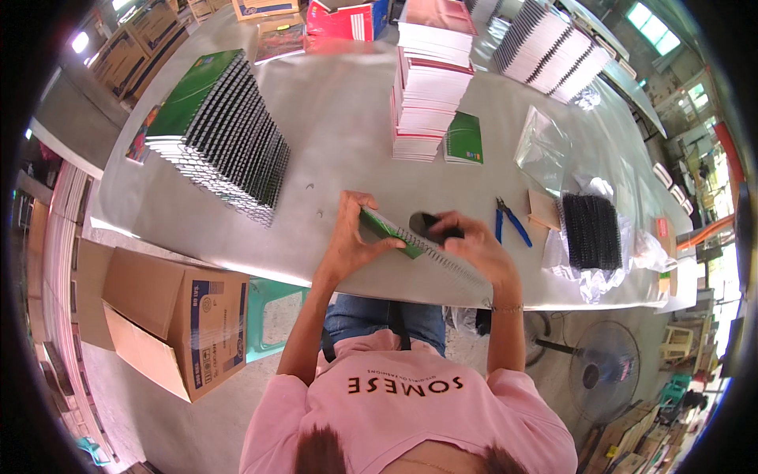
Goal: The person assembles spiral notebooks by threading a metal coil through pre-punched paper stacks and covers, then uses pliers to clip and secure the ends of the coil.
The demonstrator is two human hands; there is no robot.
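Over the table's near edge, my left hand [346, 241] grips a small green notebook [377, 224], with fingers at its far end and thumb along its near side. A thin spiral binding coil [452, 264] runs along the notebook's edge. Its loose length sticks out to the lower right, smeared by motion. My right hand [480, 243] is closed on a dark rounded object [426, 224], held just above the coil near the notebook's right end. Blur hides what kind of object that is. Blue-handled pliers [512, 221] lie to the right of my right hand.
A tall stack of green spiral notebooks [225, 130] stands at left, unbound white booklets [430, 103] at centre back, more bound ones [549, 51] at back right. Black coils [591, 231] lie on plastic at right. Below are an open carton [178, 316] and a fan [604, 367].
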